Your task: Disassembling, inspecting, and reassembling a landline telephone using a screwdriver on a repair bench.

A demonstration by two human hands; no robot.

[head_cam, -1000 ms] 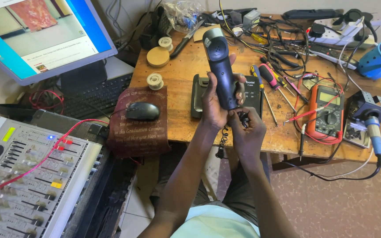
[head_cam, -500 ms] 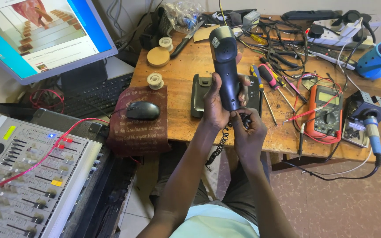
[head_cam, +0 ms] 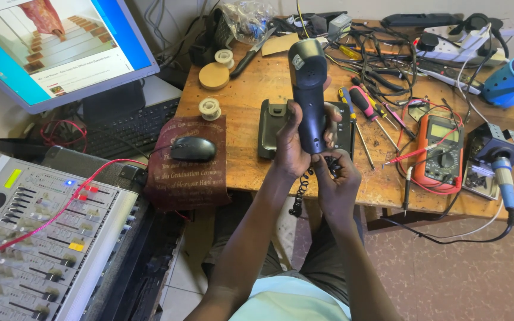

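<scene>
Held upright at the frame's centre above the wooden table [head_cam: 251, 89], the dark telephone handset [head_cam: 308, 89] has barely shifted since a second ago, the left hand [head_cam: 292, 142] still wrapped closed around its middle while the right hand [head_cam: 337, 178] keeps its fingertips pinched at the coiled cord [head_cam: 300, 193] below, so work stays at the cord end.

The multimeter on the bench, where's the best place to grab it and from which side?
Grip the multimeter across its two long orange sides, around the dial, coming straight down from above. It lies flat, face up, on the table, so the long edges are probably the easiest hold. Red leads trail off its left side and a soldering iron lies to the right, so a sideways approach looks likely to snag.
</scene>
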